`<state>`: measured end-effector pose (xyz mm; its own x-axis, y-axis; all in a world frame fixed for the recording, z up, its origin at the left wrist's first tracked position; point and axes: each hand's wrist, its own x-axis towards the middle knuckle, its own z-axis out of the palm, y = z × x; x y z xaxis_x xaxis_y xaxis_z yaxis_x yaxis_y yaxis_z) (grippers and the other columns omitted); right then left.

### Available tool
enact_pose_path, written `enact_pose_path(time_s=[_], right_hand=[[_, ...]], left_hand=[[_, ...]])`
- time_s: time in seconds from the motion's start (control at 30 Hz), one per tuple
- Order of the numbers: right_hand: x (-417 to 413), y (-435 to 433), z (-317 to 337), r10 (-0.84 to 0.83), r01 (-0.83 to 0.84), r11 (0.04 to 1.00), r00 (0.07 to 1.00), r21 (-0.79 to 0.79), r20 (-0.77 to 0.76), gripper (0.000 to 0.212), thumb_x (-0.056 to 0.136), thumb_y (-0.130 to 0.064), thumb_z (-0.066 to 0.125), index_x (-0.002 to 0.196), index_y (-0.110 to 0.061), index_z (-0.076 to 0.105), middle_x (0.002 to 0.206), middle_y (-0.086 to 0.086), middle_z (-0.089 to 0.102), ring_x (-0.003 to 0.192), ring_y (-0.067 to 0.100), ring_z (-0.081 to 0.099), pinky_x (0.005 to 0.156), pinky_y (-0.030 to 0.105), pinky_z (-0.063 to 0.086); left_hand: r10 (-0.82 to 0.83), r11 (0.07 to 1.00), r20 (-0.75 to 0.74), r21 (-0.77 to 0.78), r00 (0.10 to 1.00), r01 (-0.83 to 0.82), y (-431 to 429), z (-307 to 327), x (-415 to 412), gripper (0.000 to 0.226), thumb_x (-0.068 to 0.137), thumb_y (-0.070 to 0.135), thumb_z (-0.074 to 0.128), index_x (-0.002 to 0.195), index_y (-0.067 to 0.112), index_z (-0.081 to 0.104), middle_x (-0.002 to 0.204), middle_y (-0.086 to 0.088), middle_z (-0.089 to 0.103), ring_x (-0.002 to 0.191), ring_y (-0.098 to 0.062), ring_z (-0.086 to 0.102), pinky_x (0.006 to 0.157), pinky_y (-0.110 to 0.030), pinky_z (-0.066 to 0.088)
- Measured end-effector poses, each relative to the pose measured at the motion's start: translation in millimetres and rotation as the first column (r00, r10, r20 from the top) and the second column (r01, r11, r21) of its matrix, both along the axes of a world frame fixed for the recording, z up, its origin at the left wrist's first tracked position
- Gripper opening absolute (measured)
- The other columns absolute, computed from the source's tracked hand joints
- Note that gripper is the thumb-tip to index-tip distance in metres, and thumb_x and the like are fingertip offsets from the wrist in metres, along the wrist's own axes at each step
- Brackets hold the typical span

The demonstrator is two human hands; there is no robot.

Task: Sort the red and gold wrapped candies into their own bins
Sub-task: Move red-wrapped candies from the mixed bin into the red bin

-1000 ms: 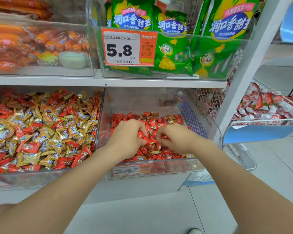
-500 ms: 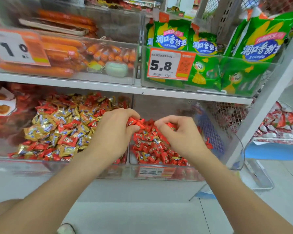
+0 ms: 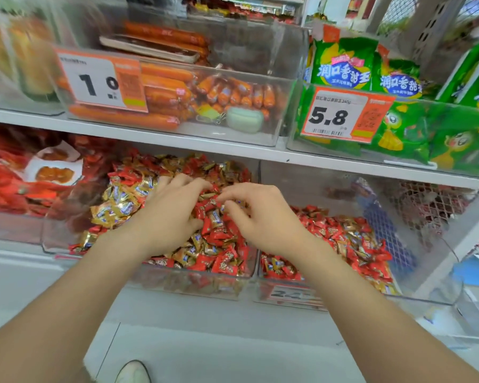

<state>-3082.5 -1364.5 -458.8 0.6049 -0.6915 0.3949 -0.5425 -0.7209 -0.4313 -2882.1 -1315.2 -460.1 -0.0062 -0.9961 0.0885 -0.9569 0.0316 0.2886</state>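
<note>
The left clear bin (image 3: 177,284) holds a mixed heap of gold candies (image 3: 116,208) and red ones. Beside it, the right clear bin (image 3: 415,295) holds mostly red candies (image 3: 327,228) with some gold among them. Both hands are over the right half of the left bin. My left hand (image 3: 172,217) rests on the heap with its fingers spread and bent down onto the wrappers. My right hand (image 3: 263,219) has its fingers curled, with thumb and forefinger pinching a small gold candy (image 3: 223,208) just above the heap. The candies under both palms are hidden.
A white shelf (image 3: 177,142) runs just above the bins. It carries a clear box of orange sausages (image 3: 163,92) and green corn-sausage packs (image 3: 343,70) with price tags. Red snack packets (image 3: 9,175) fill the bin at far left. A wire basket (image 3: 432,205) stands at right.
Both hands left the right bin of red candies and moved left over the mixed bin. My left hand's fist has spread out onto the heap. The view swung left.
</note>
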Motion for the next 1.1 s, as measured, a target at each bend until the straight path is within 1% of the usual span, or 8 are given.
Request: enact_pose_path(time_s=[0.17,0.27,0.4,0.5,0.67,0.87,1.0,1.1], right_hand=[[-56,8,13,-0.215,0.210,0.976,0.969,0.057,0.119,0.037,0.089,0.001,0.054,0.097,-0.024,0.080,0.088,-0.011,0.076,0.083,0.003,0.068,0.082,0.020,0.051],[-108,7,16,-0.366,0.354,0.915,0.930,0.196,0.029,0.038,0.088,0.001,0.051,0.088,-0.026,0.078,0.073,-0.009,0.076,0.070,0.008,0.072,0.072,0.026,0.058],[-177,1,-1,-0.386,0.466,0.864,0.856,0.189,-0.345,0.033,0.093,-0.004,0.055,0.097,-0.026,0.079,0.080,-0.005,0.077,0.074,0.012,0.072,0.079,0.031,0.059],[-209,-9,-14,-0.267,0.434,0.873,0.807,0.222,-0.527,0.019,0.092,-0.014,0.072,0.108,-0.021,0.080,0.098,-0.003,0.077,0.092,0.015,0.071,0.091,0.034,0.057],[-221,-35,-31,-0.105,0.268,0.911,0.886,0.314,-0.452,0.048,0.082,-0.024,0.087,0.127,-0.030,0.072,0.117,-0.009,0.073,0.103,0.008,0.065,0.095,0.028,0.055],[-209,-62,-54,0.108,0.095,0.916,0.878,0.390,-0.466,0.068,0.074,-0.013,0.087,0.129,-0.038,0.056,0.120,-0.016,0.059,0.104,0.005,0.054,0.092,0.028,0.048],[-206,-72,-69,0.166,0.029,0.922,0.871,0.386,-0.462,0.064,0.078,-0.029,0.090,0.125,-0.049,0.051,0.119,-0.019,0.057,0.102,0.006,0.052,0.092,0.040,0.049],[-202,-73,-76,0.151,0.007,0.939,0.891,0.344,-0.429,0.047,0.089,-0.024,0.079,0.126,-0.044,0.059,0.112,-0.013,0.067,0.100,0.012,0.060,0.089,0.042,0.052]], left_hand=[[-0.091,0.958,-0.139,-0.283,0.986,0.049,11,12,-44,0.022,0.095,0.018,0.060,0.111,0.033,0.063,0.108,0.009,0.053,0.105,-0.017,0.051,0.093,-0.039,0.046],[-0.292,0.899,-0.153,-0.380,0.944,0.217,17,18,-91,0.015,0.094,0.019,0.061,0.103,0.030,0.065,0.097,0.012,0.054,0.095,-0.011,0.054,0.087,-0.037,0.047],[-0.458,0.875,0.003,-0.178,0.889,0.451,6,9,-151,0.020,0.100,0.030,0.056,0.119,0.032,0.062,0.111,0.010,0.055,0.105,-0.015,0.058,0.089,-0.041,0.053],[-0.436,0.899,0.120,0.090,0.892,0.428,-22,-10,-178,0.033,0.095,0.033,0.069,0.125,0.022,0.060,0.119,-0.002,0.058,0.116,-0.026,0.059,0.094,-0.044,0.052],[-0.444,0.842,0.125,0.396,0.887,0.365,-66,-44,-198,0.090,0.071,0.027,0.096,0.144,0.021,0.043,0.134,-0.006,0.052,0.128,-0.031,0.052,0.106,-0.046,0.048],[-0.393,0.843,0.075,0.428,0.916,0.327,-86,-58,-204,0.083,0.060,0.036,0.100,0.131,0.023,0.059,0.127,-0.001,0.059,0.121,-0.024,0.053,0.096,-0.034,0.047],[-0.319,0.883,0.022,0.370,0.948,0.289,-84,-66,-201,0.075,0.061,0.040,0.099,0.122,0.018,0.061,0.116,-0.001,0.059,0.112,-0.023,0.054,0.088,-0.032,0.045],[-0.245,0.919,-0.018,0.315,0.969,0.238,-80,-70,-197,0.059,0.066,0.036,0.098,0.113,0.021,0.065,0.112,-0.003,0.061,0.108,-0.025,0.056,0.086,-0.032,0.046]])
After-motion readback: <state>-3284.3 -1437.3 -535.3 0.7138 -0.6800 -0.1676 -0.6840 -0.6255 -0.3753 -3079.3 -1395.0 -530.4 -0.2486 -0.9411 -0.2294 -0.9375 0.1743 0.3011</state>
